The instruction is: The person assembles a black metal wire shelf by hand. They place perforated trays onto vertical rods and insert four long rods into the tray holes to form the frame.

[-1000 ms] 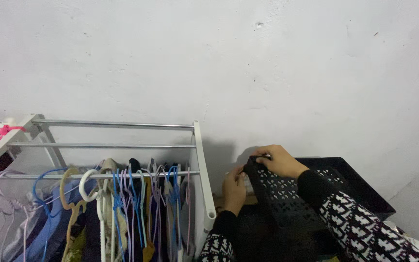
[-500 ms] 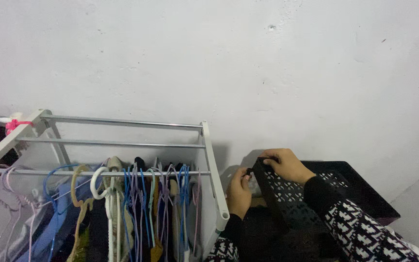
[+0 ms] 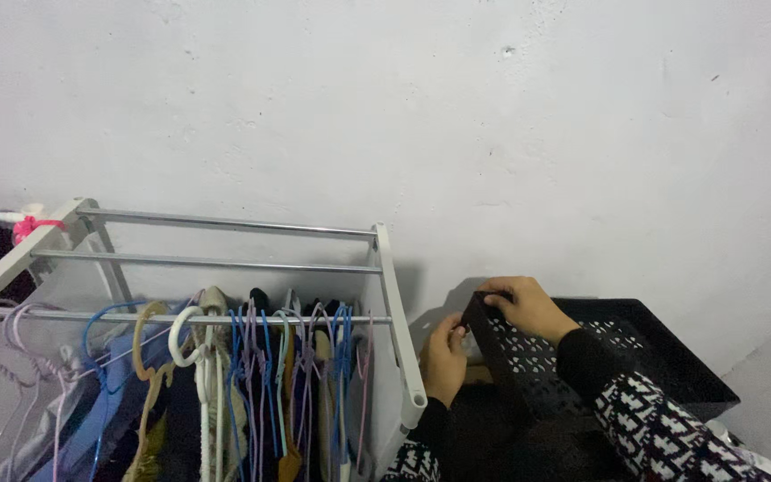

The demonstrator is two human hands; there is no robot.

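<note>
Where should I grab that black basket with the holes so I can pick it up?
Probably by the top rim of the black basket, coming from above. The rim is a firm, open edge, and fingers can curl over it, as the right hand does at the near corner. The left hand steadies that corner from the side. The holed walls look thin, so the rim seems safer.

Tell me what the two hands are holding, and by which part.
Both hold the black perforated plastic basket at its near-left corner: the right hand grips over the top rim, the left hand pinches the corner's outer edge from the side.
</note>
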